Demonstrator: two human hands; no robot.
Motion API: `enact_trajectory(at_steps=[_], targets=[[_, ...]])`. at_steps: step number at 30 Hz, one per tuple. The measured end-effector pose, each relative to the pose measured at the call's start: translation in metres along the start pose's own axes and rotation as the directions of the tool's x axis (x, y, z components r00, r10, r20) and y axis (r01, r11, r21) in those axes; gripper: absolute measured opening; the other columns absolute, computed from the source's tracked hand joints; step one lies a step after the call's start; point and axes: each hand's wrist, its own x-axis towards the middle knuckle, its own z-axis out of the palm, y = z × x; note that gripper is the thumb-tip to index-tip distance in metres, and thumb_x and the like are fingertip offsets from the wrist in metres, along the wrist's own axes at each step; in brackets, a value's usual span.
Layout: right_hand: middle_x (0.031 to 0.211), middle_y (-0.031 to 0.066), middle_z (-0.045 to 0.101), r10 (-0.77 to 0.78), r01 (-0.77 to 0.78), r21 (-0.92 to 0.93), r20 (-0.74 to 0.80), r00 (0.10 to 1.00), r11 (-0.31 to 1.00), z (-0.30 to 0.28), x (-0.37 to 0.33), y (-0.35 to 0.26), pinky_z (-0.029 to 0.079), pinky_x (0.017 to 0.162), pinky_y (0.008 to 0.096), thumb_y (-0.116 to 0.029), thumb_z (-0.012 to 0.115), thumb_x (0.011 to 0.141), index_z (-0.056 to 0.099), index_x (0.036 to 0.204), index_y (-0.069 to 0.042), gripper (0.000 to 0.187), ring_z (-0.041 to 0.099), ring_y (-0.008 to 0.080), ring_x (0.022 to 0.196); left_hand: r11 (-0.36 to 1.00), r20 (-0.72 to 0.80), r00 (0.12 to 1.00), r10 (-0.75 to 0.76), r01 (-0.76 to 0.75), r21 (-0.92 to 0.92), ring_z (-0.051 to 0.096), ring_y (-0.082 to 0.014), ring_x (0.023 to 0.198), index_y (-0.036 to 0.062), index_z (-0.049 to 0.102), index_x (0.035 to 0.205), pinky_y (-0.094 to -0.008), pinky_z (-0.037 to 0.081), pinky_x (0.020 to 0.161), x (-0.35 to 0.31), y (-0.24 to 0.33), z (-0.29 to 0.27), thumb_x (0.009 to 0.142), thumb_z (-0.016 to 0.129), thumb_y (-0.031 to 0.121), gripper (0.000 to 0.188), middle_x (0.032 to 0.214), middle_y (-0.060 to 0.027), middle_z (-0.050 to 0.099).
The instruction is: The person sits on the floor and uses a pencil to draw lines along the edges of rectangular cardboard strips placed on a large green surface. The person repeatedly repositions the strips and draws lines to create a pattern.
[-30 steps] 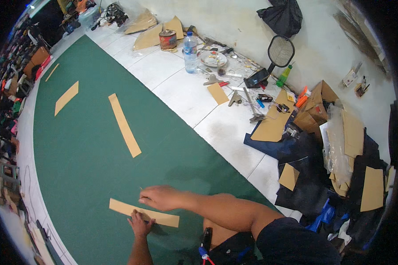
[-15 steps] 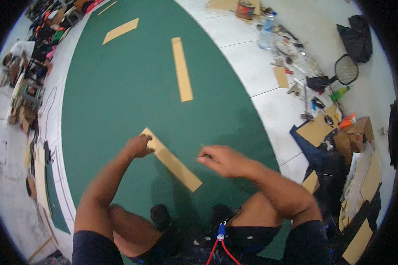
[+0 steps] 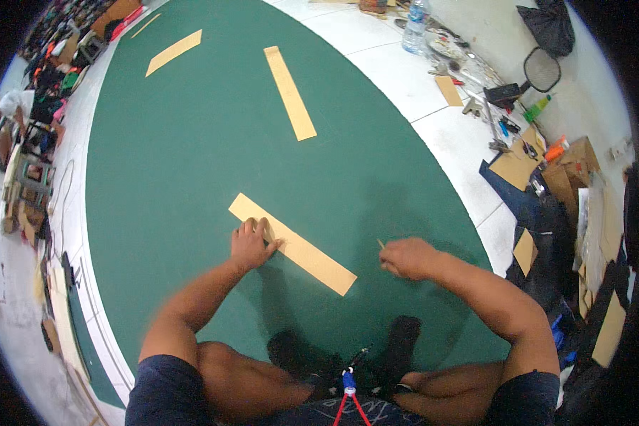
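Observation:
A long, tan cardboard strip lies slantwise on green fabric in front of me. My left hand rests on the strip's left half, fingers apart and bent over its surface, thumb at the near edge. To the right of the strip, just above the fabric, my right hand is closed around a thin, pale stick. Only its tip shows above the fingers, so I cannot tell its kind. That hand is apart from the strip.
Farther off on the fabric lie another tan strip, a wider tan piece and a thin sliver. Along the right are a water bottle, tools, cardboard scraps and a cardboard box. Piled clutter lines the left side.
My left hand has slid from the strip's far end toward its middle, and the strip lies flatter and farther right. My right hand has moved right, away from the strip.

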Motion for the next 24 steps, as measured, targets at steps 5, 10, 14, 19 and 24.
enact_trajectory(at_steps=[5, 10, 14, 19, 24], targets=[[0.106, 0.016, 0.067, 0.045, -0.043, 0.052, -0.025, 0.999, 0.998, 0.025, -0.016, -0.024, 0.056, 0.082, 0.0536, -0.031, 0.064, 0.096, 0.063, 0.106, -0.008, 0.024, 0.067, 0.041, 0.098, 0.999, -0.126, 0.992, -0.003, -0.002, -0.036, 0.033, -0.0453, 0.145, 0.0045, 0.04, 0.151, -0.0665, 0.021, 0.118, 0.003, 0.009, 0.018, 0.087, 0.06, 0.072, 0.096, 0.152, -0.0267, 0.038], [0.111, 0.0164, 0.066, 0.037, -0.033, 0.054, -0.085, 0.996, 0.998, 0.022, -0.005, -0.045, 0.056, 0.086, 0.0513, -0.029, 0.063, 0.097, 0.06, 0.114, -0.007, 0.028, 0.066, 0.0404, 0.103, 0.987, -0.059, 0.992, 0.111, -0.117, -0.111, 0.025, -0.0457, 0.151, 0.0057, 0.039, 0.153, -0.0678, 0.015, 0.12, 0.018, 0.005, 0.016, 0.083, 0.063, 0.076, 0.102, 0.159, -0.0271, 0.031], [0.111, 0.0179, 0.066, 0.021, -0.02, 0.013, -0.13, 0.991, 1.0, 0.013, 0.023, -0.056, 0.055, 0.085, 0.0507, -0.027, 0.062, 0.098, 0.057, 0.119, -0.007, 0.029, 0.065, 0.0397, 0.106, 0.962, -0.03, 0.974, 0.223, -0.225, -0.154, 0.026, -0.0456, 0.151, 0.0077, 0.04, 0.153, -0.0649, 0.017, 0.122, 0.014, 0.0, 0.011, 0.078, 0.071, 0.072, 0.104, 0.159, -0.0259, 0.031], [0.111, 0.0199, 0.068, 0.294, -0.215, 0.256, -0.329, 0.898, 0.943, 0.04, 0.099, -0.086, 0.053, 0.086, 0.0496, -0.026, 0.057, 0.101, 0.061, 0.115, -0.005, 0.025, 0.065, 0.0406, 0.106, 0.941, -0.131, 0.977, 0.166, -0.196, -0.275, 0.027, -0.0461, 0.15, 0.0115, 0.039, 0.155, -0.0605, 0.022, 0.123, 0.014, -0.027, 0.018, 0.08, 0.074, 0.065, 0.098, 0.161, -0.0249, 0.029], [0.128, 0.0142, 0.066, 0.289, -0.2, 0.223, -0.509, 0.811, 0.954, 0.135, 0.099, -0.137, 0.041, 0.105, 0.0535, -0.024, 0.06, 0.1, 0.065, 0.119, -0.007, 0.026, 0.057, 0.0382, 0.124, 0.951, -0.111, 0.971, 0.213, -0.232, -0.205, 0.024, -0.0417, 0.153, 0.0168, 0.037, 0.157, -0.0566, 0.022, 0.124, 0.021, -0.038, 0.01, 0.084, 0.069, 0.066, 0.093, 0.166, -0.0207, 0.024]])
